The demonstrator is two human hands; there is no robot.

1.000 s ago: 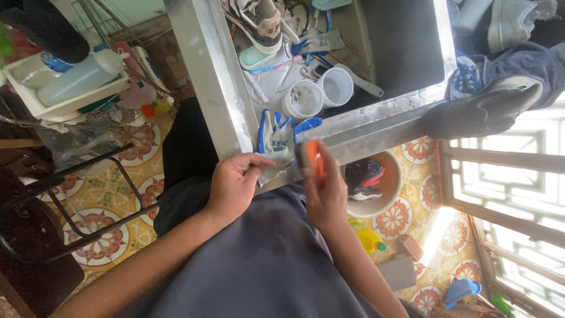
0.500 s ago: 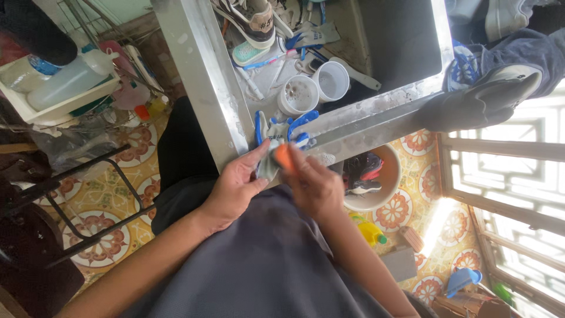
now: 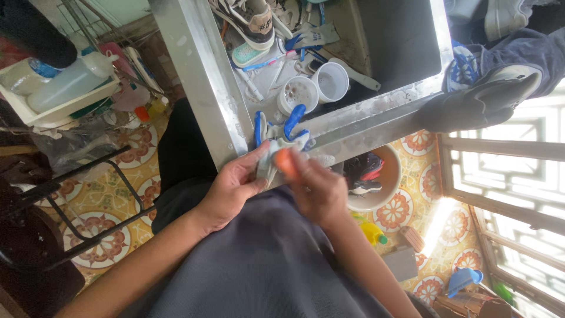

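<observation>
While the left hand [image 3: 232, 188] grips a white-and-blue shoe [image 3: 276, 144] at the corner of the steel bench [image 3: 194, 76], its fingers curled around the sole, the right hand [image 3: 318, 191] presses an orange brush [image 3: 285, 162] against that shoe, fingers closed on it. Beyond the shoe, two white cups [image 3: 315, 88] stand side by side on the bench, one sneaker [image 3: 250, 23] farther off. Below the bench edge, one basin [image 3: 382, 182] holds dark shoes.
</observation>
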